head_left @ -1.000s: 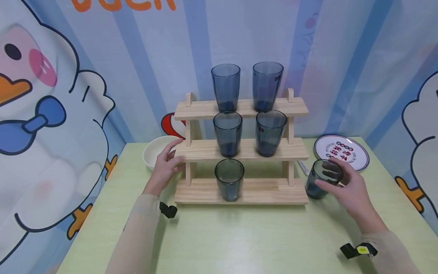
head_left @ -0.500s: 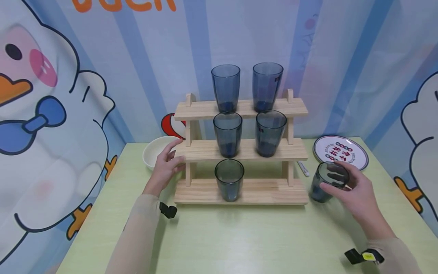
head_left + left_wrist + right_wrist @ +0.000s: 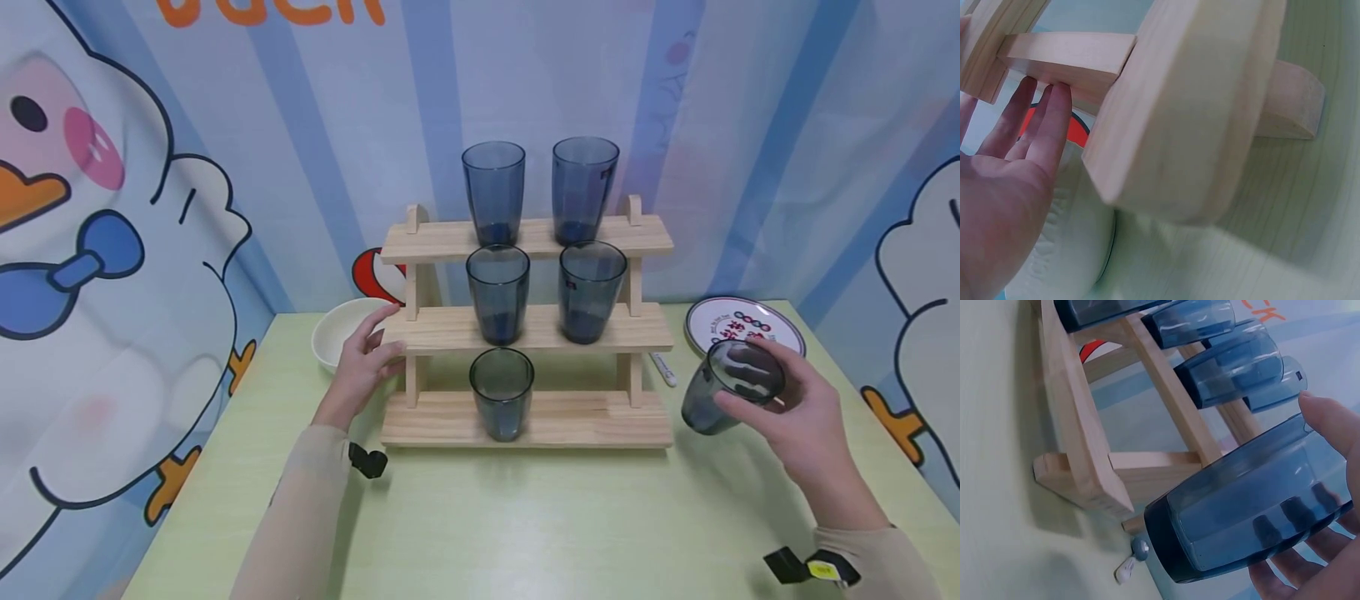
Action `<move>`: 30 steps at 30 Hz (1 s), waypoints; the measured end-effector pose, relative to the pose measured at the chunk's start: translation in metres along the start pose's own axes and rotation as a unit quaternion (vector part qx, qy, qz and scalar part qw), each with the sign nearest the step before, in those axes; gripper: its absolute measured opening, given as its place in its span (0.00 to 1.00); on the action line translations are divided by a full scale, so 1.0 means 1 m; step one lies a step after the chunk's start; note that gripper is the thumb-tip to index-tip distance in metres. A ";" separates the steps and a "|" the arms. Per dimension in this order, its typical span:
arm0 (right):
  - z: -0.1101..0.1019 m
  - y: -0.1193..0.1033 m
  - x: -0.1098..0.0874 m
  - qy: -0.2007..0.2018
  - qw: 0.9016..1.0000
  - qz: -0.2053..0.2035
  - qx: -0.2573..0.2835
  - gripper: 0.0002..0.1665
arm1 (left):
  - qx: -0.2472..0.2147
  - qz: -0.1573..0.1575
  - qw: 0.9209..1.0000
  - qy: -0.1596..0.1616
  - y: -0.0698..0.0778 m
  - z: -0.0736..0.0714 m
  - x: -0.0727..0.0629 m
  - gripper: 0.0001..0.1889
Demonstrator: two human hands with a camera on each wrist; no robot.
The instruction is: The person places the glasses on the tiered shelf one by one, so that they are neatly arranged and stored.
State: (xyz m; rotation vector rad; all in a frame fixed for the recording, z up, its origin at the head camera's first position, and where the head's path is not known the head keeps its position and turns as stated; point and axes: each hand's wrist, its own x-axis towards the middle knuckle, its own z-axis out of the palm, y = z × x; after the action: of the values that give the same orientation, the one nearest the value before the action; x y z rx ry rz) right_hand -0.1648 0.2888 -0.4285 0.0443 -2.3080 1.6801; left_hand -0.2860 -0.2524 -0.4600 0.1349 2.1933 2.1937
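Observation:
My right hand [image 3: 806,417] grips a blue-grey glass tumbler [image 3: 705,400], thumb on one side and fingers round the other. The tumbler tilts a little and its base shows above the table in the right wrist view. My left hand [image 3: 360,371] rests against the left end of a three-tier wooden rack [image 3: 585,417]. Its fingers [image 3: 1050,134] reach nearly straight to the side post in the left wrist view. Matching tumblers stand upright on the rack: two on top, two on the middle shelf [image 3: 543,329], and one tumbler [image 3: 502,408] on the lowest.
Behind the left hand sits a white bowl [image 3: 326,337]. A round plate [image 3: 705,321] with red print lies at the back right, partly covered by the held tumbler. Beside the rack's right end lies a spoon [image 3: 663,369]. A duck-printed curtain [image 3: 322,125] hangs behind the table.
My right hand has moved right, away from the rack, and raised and tilted the tumbler. More of the spoon shows now. The left hand keeps its place on the rack.

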 end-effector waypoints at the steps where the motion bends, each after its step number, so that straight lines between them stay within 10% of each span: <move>1: 0.001 -0.002 0.000 -0.002 1.000 -0.003 0.018 0.47 | -0.001 0.000 1.000 0.000 0.000 0.000 0.000 0.33; 13: 0.022 -0.018 -0.001 -0.041 0.993 -0.051 0.094 0.47 | 0.000 0.002 1.000 -0.001 0.000 0.000 0.000 0.35; 30: 0.055 -0.030 0.005 -0.081 0.993 -0.078 0.045 0.46 | -0.006 0.001 1.000 -0.003 0.000 0.000 0.000 0.34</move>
State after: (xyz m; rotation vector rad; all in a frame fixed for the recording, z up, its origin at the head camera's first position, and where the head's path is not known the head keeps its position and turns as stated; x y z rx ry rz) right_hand -0.1752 0.2284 -0.4146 0.3824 -2.2735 1.7567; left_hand -0.2862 -0.2527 -0.4600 0.1445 2.1775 2.2047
